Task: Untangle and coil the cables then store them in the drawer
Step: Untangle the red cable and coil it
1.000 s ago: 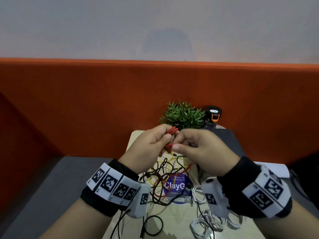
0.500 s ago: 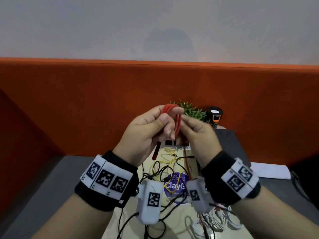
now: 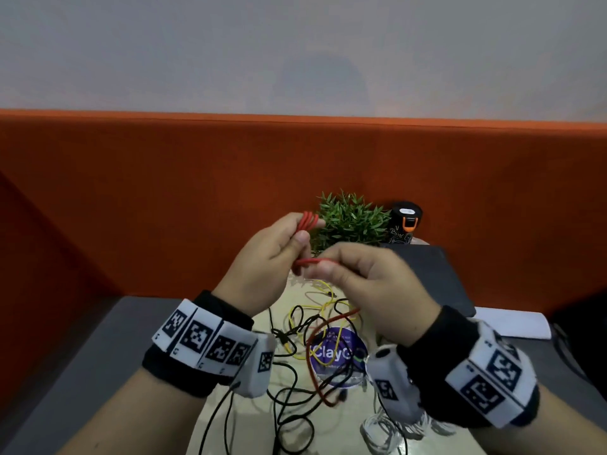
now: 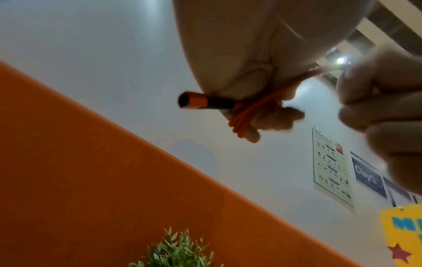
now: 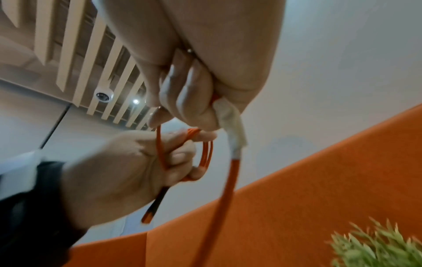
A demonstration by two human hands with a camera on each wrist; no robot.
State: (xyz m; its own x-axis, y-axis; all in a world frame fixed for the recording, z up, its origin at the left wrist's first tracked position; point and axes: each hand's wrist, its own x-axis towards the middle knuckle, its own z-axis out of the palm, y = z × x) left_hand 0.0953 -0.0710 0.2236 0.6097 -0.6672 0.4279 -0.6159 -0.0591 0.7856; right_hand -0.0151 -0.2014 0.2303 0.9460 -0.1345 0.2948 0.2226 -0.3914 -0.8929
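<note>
Above the pale wooden bench (image 3: 230, 431), both hands are raised before the orange fabric partition (image 3: 164, 198). Left hand (image 3: 262, 267), fingers curled, grips a small coil of thin red cable (image 3: 307, 221); the black-and-orange plug (image 4: 205, 102) juts out from under the fist. Right hand (image 3: 371, 287) pinches the free red strand just beside the coil, the remainder trailing down toward the bench. Below lie tangled black cables (image 3: 289, 405) and a yellow cable (image 3: 325, 307) over a round purple sticker (image 3: 338, 353), with coiled white cables (image 3: 377, 435) near the right wrist. Behind stands a small green artificial plant (image 3: 351, 221).
</note>
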